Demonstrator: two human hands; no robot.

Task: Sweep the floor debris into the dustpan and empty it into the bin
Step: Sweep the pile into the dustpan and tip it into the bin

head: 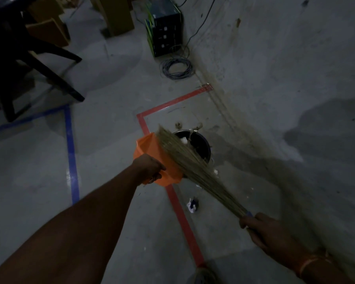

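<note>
Right hand (260, 228), low and nearest: fingers curled tight round the handle end of a grass broom (193, 162). The broom runs up and away from that hand, its bristle head spread across the orange dustpan (152, 152) and over the bin mouth.

Left hand (150, 167), arm stretched forward: fingers wrapped on the near edge of the dustpan, gripping it. Pan is held off the floor and tilted, its far side over the rim of the black bin (201, 148). Broom bristles lie against the pan's inner face.

Bin sits just beyond both hands, round, dark inside; white scraps (184, 140) show in it near the far rim. A small white bit (215, 171) lies beside the bin's near side, under the broom.

Between the hands on the floor: a crumpled blue-and-white wrapper (193, 206), just right of a red tape line (184, 224) that runs under the dustpan and turns beyond the bin.

Left of the left arm: blue tape line (72, 160) on grey concrete floor (111, 222).

Beyond the bin: a coil of grey cable (176, 68), then a dark electrical box with green edges (164, 29). Far left of the left hand: dark chair legs (55, 78) and cardboard boxes (49, 33). Dim light throughout.
</note>
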